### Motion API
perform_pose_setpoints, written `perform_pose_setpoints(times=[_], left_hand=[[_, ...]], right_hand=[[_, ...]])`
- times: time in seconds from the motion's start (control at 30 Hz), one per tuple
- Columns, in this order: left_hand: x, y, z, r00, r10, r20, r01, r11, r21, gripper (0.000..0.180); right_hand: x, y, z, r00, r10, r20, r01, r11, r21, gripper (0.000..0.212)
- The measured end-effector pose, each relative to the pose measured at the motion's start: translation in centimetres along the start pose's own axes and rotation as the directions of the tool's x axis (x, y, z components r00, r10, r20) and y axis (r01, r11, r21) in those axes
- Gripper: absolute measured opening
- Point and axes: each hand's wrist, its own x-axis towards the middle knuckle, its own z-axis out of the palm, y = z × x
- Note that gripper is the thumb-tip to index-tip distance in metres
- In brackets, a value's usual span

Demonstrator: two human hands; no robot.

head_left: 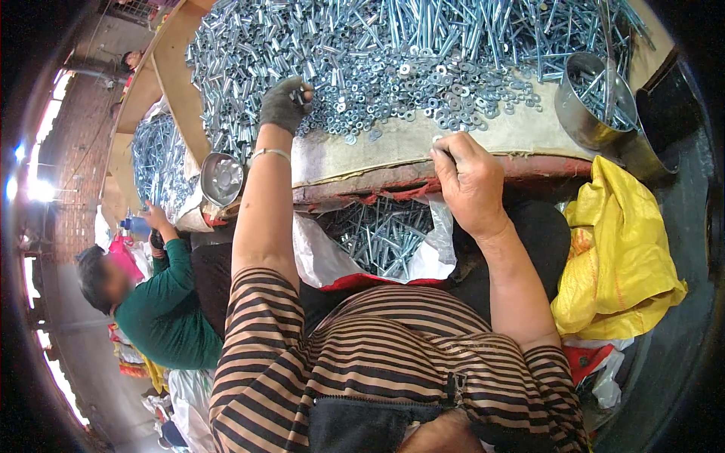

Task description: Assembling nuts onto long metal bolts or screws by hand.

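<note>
My left hand (285, 106), in a dark fingerless glove, reaches to the near edge of a heap of short metal sleeves (249, 68). Its fingers are curled, and what they hold, if anything, is hidden. Small nuts (343, 106) lie just right of it. Bare and pinched closed, my right hand (472, 181) hovers over the table's front edge, near the flat washers (461, 94). A tiny pale bit shows at its fingertips, too small to name. Below, between my arms, an open white sack (321, 253) holds assembled bolts (385, 238).
Long bolts (453, 26) heap at the back. A metal pot (578, 124) with bolts stands at the right, a small metal bowl (221, 180) at the left edge. A yellow sack (623, 249) lies right of me. A co-worker in green (170, 309) sits at left.
</note>
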Motion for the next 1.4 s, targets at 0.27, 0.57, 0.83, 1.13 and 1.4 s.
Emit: perform_pose_setpoints(times=[0.27,0.57,0.83,1.13,1.4], left_hand=[[3.6,0.4,8.5,0.999,0.034,-0.003,0.008,-0.156,0.988,0.042],[-0.2,0.9,8.1,0.996,0.092,-0.016,-0.018,0.363,0.932,0.034],[-7.0,-0.4,3.5,0.972,-0.004,0.235,0.125,0.857,-0.500,0.012],[-15.3,-6.0,0.5,0.859,0.039,0.511,0.250,0.839,-0.484,0.026],[-16.4,-5.0,-0.6,0.845,0.165,0.508,0.166,0.823,-0.543,0.027]], right_hand=[[-0.1,1.0,0.3,0.999,0.037,0.013,-0.036,0.998,-0.043,0.010],[0.3,1.7,0.5,0.999,0.029,-0.013,-0.030,0.990,-0.139,0.013],[0.0,1.8,1.7,0.997,-0.005,-0.076,-0.009,0.981,-0.192,0.006],[0.5,2.5,2.2,0.954,0.265,-0.141,-0.243,0.957,0.160,0.010],[13.3,8.5,0.5,0.888,0.254,-0.383,-0.292,0.956,-0.042,0.016]])
